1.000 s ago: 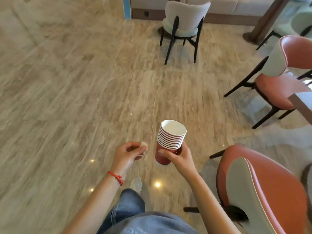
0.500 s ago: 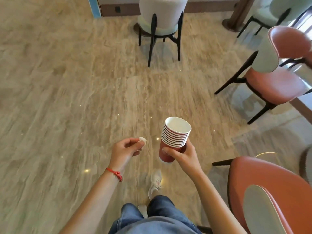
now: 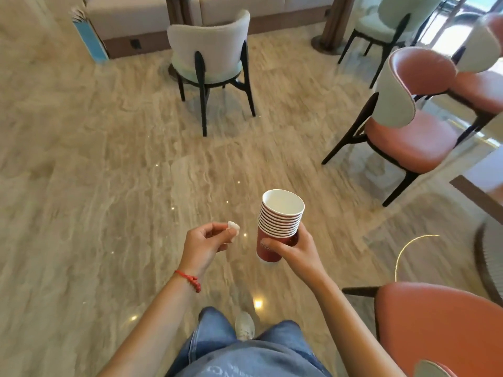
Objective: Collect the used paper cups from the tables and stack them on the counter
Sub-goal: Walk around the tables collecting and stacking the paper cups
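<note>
Your left hand [image 3: 202, 242] is curling its fingers in, thumb and forefinger pinching a small white crumpled wad [image 3: 233, 227], paper or tissue, can't tell which. A red cord bracelet [image 3: 189, 279] is sitting on that wrist. The hand is hanging over open floor, touching nothing else.

Just right of it, your right hand [image 3: 298, 250] is wrapping around the lower part of a stack of red paper cups [image 3: 277, 225]. The thumb is lying across the near side of the bottom cup, the fingers are curling round the far side. The stack is standing nearly upright, leaning slightly away from you, white inside of the top cup showing and empty. It's being held in the air over the marble-look floor [image 3: 81, 186], near the left hand but not touching it.

Below, your jeans [image 3: 245, 352] and one pale sneaker [image 3: 244, 325] are showing.

Around you: a cream chair [image 3: 211, 49] with dark legs standing ahead, back turned to you; a salmon-seat chair [image 3: 408, 126] sitting off to the right; another salmon chair [image 3: 441, 330] sitting close at bottom right, next to your right forearm. A table edge [image 3: 476, 191] is poking in at the right border. No counter visible in this view.
</note>
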The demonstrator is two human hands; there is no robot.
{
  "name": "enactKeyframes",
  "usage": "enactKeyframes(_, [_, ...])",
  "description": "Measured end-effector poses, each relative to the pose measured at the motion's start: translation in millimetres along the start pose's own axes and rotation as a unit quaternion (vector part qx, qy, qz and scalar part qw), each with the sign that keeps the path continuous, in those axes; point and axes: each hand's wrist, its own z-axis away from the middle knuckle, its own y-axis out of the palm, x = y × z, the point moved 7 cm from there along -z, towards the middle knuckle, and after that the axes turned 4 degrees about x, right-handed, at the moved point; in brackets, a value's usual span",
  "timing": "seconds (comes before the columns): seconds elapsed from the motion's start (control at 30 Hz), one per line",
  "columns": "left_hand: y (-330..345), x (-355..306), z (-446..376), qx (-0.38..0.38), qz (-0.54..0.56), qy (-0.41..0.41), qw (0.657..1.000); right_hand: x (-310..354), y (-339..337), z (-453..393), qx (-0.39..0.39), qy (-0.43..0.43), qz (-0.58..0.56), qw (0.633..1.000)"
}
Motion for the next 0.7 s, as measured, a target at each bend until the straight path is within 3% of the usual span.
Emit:
enactKeyframes(0.33, [97, -69, -115, 0.185, -0.067, -0.008, 0.98, 31, -68, -51, -0.189, 0.015, -0.045, 0.981])
enactKeyframes(0.7, [217, -115, -184, 0.397, -0.135, -0.025, 0.908, 53, -134, -43, -0.434, 0.027, -0.08, 0.897])
